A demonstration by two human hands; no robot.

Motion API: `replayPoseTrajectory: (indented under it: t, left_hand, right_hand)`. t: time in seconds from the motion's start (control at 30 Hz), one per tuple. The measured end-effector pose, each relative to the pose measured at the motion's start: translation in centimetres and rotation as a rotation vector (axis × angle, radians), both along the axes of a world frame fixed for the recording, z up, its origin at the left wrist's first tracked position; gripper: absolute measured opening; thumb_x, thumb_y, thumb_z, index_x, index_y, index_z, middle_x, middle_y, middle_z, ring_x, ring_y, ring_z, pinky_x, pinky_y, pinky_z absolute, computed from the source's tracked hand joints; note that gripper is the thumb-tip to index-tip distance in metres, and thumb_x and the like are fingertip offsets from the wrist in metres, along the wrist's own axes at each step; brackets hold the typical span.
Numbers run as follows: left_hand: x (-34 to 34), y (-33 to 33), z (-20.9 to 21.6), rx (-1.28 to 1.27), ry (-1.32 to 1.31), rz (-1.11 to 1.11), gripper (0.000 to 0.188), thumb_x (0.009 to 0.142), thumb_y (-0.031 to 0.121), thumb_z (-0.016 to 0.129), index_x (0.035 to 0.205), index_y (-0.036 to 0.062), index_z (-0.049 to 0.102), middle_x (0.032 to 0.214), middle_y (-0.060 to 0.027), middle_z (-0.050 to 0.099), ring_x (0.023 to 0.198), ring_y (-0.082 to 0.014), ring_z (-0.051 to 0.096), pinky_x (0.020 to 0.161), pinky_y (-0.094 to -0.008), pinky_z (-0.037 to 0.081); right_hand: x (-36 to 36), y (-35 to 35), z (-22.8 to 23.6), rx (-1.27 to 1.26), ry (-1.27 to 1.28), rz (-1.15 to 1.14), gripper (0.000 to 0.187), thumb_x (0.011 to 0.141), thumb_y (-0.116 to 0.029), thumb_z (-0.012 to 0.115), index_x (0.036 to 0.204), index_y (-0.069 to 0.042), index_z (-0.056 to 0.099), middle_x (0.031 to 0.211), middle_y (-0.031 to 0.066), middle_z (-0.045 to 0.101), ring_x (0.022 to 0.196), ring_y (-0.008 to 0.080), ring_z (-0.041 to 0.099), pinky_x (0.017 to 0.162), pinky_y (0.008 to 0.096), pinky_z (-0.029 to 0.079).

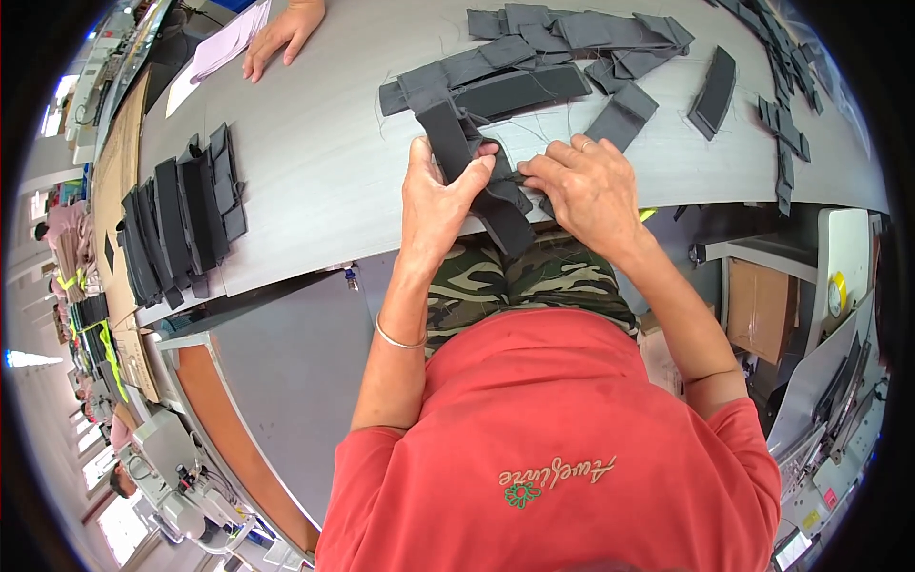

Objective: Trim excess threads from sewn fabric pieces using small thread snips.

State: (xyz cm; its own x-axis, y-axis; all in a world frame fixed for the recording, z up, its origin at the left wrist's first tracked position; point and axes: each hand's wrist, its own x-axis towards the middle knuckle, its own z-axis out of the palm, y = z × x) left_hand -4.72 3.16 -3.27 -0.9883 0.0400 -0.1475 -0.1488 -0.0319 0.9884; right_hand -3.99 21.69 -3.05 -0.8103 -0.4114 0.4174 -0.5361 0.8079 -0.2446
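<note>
At the table's near edge my left hand (pixel 441 195) is closed round a dark grey fabric strip (pixel 505 217), its thumb pressed on the cloth. The strip hangs down past the edge over my lap. Close beside it, my right hand (pixel 586 186) pinches the end of the same dark fabric between thumb and fingers. Beyond my hands lies an overlapping chain of grey fabric pieces (pixel 477 65), with loose threads around it. Another grey piece (pixel 621 116) lies just past my right hand.
A row of stacked dark strips (pixel 181 214) sits at the left of the grey table (pixel 305 172). One strip (pixel 713 93) and a further chain (pixel 783 124) lie at the right. Another person's hand (pixel 284 38) rests at the far left, near pale papers (pixel 227 46).
</note>
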Motion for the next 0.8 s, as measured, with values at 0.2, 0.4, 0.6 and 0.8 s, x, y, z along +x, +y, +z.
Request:
replayPoseTrajectory:
  t: [0.2,0.4,0.6,0.8]
  left_hand:
    - [0.0,0.1,-0.1,0.004,0.003,0.018,0.032,0.083,0.011,0.067,0.104,-0.0030,0.047,0.099,-0.0126,0.068,0.092,-0.0126,0.061,0.083,-0.0266,0.048]
    - [0.3,0.2,-0.1,0.047,0.018,0.030,0.031,0.084,0.011,0.066,0.105,-0.0028,0.047,0.100,-0.0126,0.068,0.092,-0.0129,0.061,0.083,-0.0265,0.048]
    - [0.3,0.1,-0.6,0.029,0.019,0.048,0.031,0.084,0.011,0.066,0.105,-0.0030,0.047,0.100,-0.0129,0.068,0.093,-0.0133,0.061,0.083,-0.0270,0.048]
    - [0.5,0.1,-0.6,0.041,0.025,0.046,0.032,0.084,0.011,0.067,0.104,-0.0029,0.047,0.100,-0.0131,0.068,0.093,-0.0132,0.061,0.083,-0.0270,0.048]
  right_hand:
    - [0.4,-0.1,-0.2,0.003,0.009,-0.020,0.009,0.076,-0.018,0.069,0.085,-0.015,0.070,0.072,-0.0008,0.060,0.067,0.0195,0.054,0.060,0.0334,0.039]
    - [0.5,0.2,-0.8,-0.250,-0.125,-0.199,0.009,0.079,-0.015,0.068,0.088,-0.011,0.070,0.078,0.0016,0.065,0.068,0.0220,0.057,0.064,0.0340,0.044]
    - [0.3,0.7,0.8,-0.209,-0.201,-0.098,0.010,0.080,-0.016,0.067,0.087,-0.010,0.070,0.079,0.0033,0.066,0.070,0.0235,0.059,0.064,0.0334,0.045]
    - [-0.1,0.5,1.1,-0.085,-0.234,-0.012,0.010,0.080,-0.016,0.067,0.086,-0.010,0.069,0.076,0.0031,0.065,0.069,0.0232,0.059,0.063,0.0346,0.044]
